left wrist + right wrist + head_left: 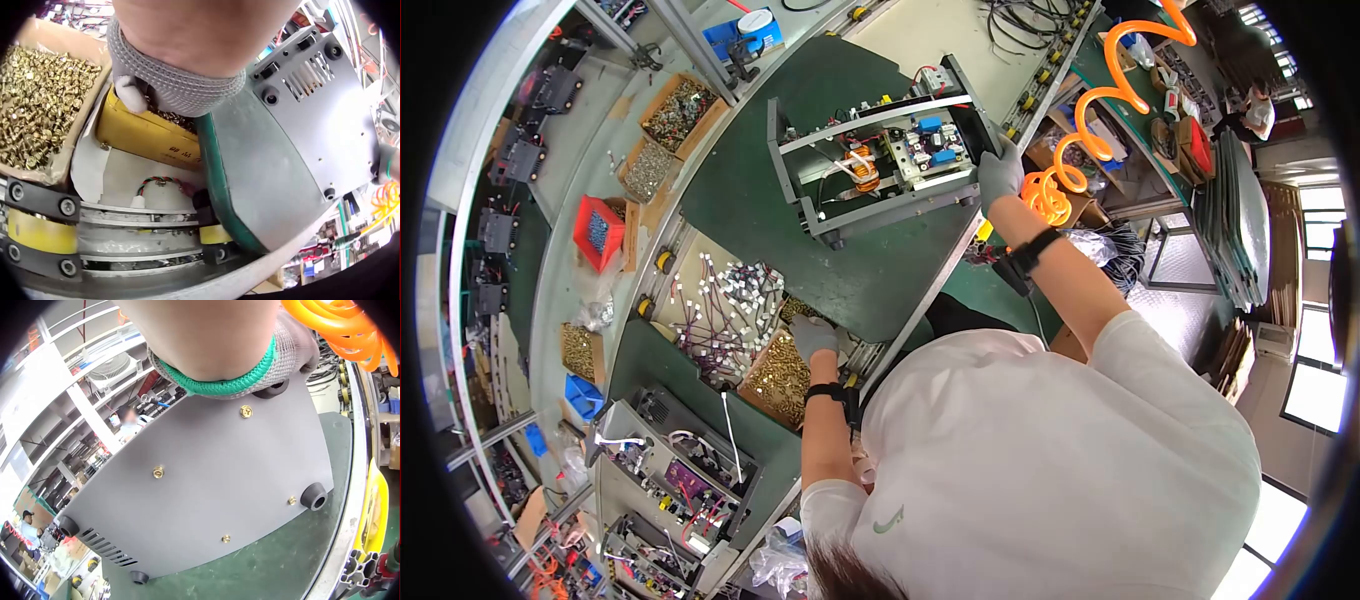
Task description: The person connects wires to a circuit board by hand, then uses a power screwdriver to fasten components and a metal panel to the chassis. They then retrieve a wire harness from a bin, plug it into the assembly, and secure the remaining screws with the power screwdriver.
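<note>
A grey metal chassis (pixel 880 160) lies tipped on the green mat, its frame open and a circuit board (pixel 930 148) and copper coil (pixel 862 168) inside. Its underside (pixel 206 469), with rubber feet and several brass screws, faces the person. My gloved right hand (pixel 1002 175) grips the chassis at its right end. Lower left, my gloved left hand (pixel 813 337) reaches down into a yellow cardboard box (pixel 144 134) of small dark screws. Most of its fingertips are hidden in there. Beside that box is a larger carton of brass screws (pixel 40 106).
Wire leads with white connectors (pixel 725 310) lie in a pile left of the mat (pixel 840 275). Other opened units (pixel 675 470) stand lower left. Parts boxes (pixel 680 115) and a red bin (pixel 600 235) line the far shelf. A coiled orange air hose (pixel 1090 130) hangs at right.
</note>
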Demonstrator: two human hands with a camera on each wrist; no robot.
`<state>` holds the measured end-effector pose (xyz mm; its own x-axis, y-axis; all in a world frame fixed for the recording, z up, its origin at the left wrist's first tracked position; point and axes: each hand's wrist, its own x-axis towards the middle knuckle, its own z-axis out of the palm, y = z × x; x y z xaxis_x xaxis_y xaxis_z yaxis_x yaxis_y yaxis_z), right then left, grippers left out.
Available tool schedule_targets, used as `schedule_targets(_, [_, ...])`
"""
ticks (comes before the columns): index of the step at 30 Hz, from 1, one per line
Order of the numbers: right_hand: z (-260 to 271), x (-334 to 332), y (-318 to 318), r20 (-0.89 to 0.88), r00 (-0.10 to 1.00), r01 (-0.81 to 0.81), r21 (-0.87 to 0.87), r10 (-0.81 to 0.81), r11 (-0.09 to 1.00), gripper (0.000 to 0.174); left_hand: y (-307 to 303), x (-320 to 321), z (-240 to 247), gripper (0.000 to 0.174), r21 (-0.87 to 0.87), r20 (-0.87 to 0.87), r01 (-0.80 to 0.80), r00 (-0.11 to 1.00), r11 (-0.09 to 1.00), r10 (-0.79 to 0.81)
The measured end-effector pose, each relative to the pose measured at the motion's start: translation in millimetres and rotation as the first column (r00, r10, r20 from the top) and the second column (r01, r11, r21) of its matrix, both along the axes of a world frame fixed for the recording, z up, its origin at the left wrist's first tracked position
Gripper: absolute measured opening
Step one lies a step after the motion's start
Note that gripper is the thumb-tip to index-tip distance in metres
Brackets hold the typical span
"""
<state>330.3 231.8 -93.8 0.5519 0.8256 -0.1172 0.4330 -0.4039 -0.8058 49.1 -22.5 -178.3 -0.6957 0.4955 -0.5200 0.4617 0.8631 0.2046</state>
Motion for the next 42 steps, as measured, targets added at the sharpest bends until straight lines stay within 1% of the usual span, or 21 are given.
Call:
schedule_targets(1, [12.6,-5.2,-6.6,-0.007,1.000,-0.002,0.002,0.002,1.000,0.050,-1.3,-3.2,3.1,0.041,0.002,-0.007,-0.002,1.000,1.000,0.002])
schedule_targets(3, [37.3,-9.7,-42.6,-0.611,0.787,0.043,0.192,0.085,0.981,0.051,-7.9,-10.6,8.9,0.040,0.160,0.044,-0.143,0.990,0.977,0.138])
schedule_targets(5, [44.6,6.5,-82.8,-0.545,0.825,-0.089,0.137,0.150,0.987,0.051,-29.1,-22.9,-23.4,0.039,0.212,0.076,-0.261,0.965,0.942,0.251])
schedule_targets(7, [47.6,42.1,-123.1,-0.573,0.708,-0.506,-0.004,0.413,0.862,0.050,-61.2,-49.5,-92.4,0.038,0.543,0.257,-0.316,0.945,0.778,0.204])
schedule_targets(8, [36.6,63.1,-137.4,-0.635,0.638,-0.616,-0.081,0.436,0.783,0.050,-41.8,-34.2,-16.7,0.031,0.412,0.646,-0.710,0.670,0.572,0.366])
schedule_targets(9, [26.5,81.8,-144.0,-0.698,0.563,-0.717,-0.146,0.443,0.681,0.050,-36.4,-28.4,7.5,0.031,0.415,0.637,-0.704,0.677,0.576,0.369])
schedule_targets(11, [21.2,101.4,-146.1,-0.659,0.712,-0.677,-0.555,0.241,0.483,0.054,-31.3,-23.7,34.8,0.026,0.410,0.764,-0.809,0.557,0.420,0.326])
schedule_targets(12, [1.6,116.4,-152.0,-0.669,0.706,-0.681,-0.549,0.235,0.484,0.054,-28.3,-19.0,45.9,0.026,0.431,0.748,-0.808,0.569,0.400,0.341])
schedule_targets(13, [-33.3,134.0,-159.1,-0.365,0.826,-0.555,-0.660,0.430,0.506,0.056,-23.5,-14.9,53.8,0.026,0.439,0.742,-0.803,0.578,0.404,0.341])
schedule_targets(14, [-53.8,143.1,-162.0,-0.010,0.817,-0.406,-0.720,0.577,0.563,0.058,-18.5,-10.1,59.9,0.026,0.429,0.772,-0.820,0.551,0.379,0.318])
schedule_targets(15, [-56.1,139.9,-161.6,-0.017,0.813,-0.414,-0.718,0.581,0.559,0.058,-14.9,-6.2,67.0,0.025,0.415,0.800,-0.839,0.521,0.353,0.297])
schedule_targets(17, [-54.1,122.8,-155.0,0.226,0.756,-0.369,-0.628,0.615,0.685,0.061,-7.9,-0.2,81.4,0.022,0.336,0.872,-0.893,0.415,0.300,0.260])
schedule_targets(21, [-101.7,107.7,-149.3,0.100,0.727,-0.558,-0.491,0.679,0.669,0.063,2.6,13.0,109.4,0.031,0.238,0.947,-0.909,0.296,0.342,0.128])
schedule_targets(24, [-133.6,103.4,-148.9,-0.141,0.879,-0.476,-0.262,0.455,0.839,0.061,10.3,25.0,126.2,0.030,0.139,0.964,-0.925,0.209,0.355,0.167])
schedule_targets(27, [-151.8,111.2,-145.3,-0.085,0.842,-0.536,-0.257,0.533,0.804,0.055,11.2,33.4,131.9,0.025,0.168,0.973,-0.909,0.215,0.381,0.085])
schedule_targets(31, [-83.2,111.8,-124.6,-0.011,0.717,-0.627,-0.445,0.697,0.639,0.042,8.4,42.7,137.7,0.022,0.115,0.985,-0.942,0.149,0.315,0.086])
schedule_targets(33, [-79.5,118.9,-123.0,-0.078,0.739,-0.649,-0.349,0.670,0.676,0.033,3.0,38.8,134.3,0.024,0.139,0.984,-0.900,0.079,0.413,-0.159])
schedule_targets(37, [24.4,126.2,-92.3,-0.479,0.617,-0.737,-0.076,0.624,0.671,0.041,8.4,47.2,147.9,0.024,0.193,0.964,-0.864,0.080,0.465,-0.252])
schedule_targets(39, [100.4,117.0,-72.4,-0.352,0.538,-0.781,0.135,0.766,0.610,0.060,18.1,61.3,166.8,0.025,0.368,0.919,-0.720,0.378,0.588,-0.112])
schedule_targets(41, [118.5,123.3,-54.0,-0.386,0.527,-0.682,0.340,0.757,0.648,0.074,24.7,69.1,179.7,0.023,0.379,0.923,-0.699,0.334,0.606,-0.192])
schedule_targets(42, [124.3,119.2,-44.6,-0.498,0.413,-0.583,0.499,0.763,0.641,0.080,30.5,74.5,186.3,0.022,0.389,0.920,-0.671,0.326,0.631,-0.220])
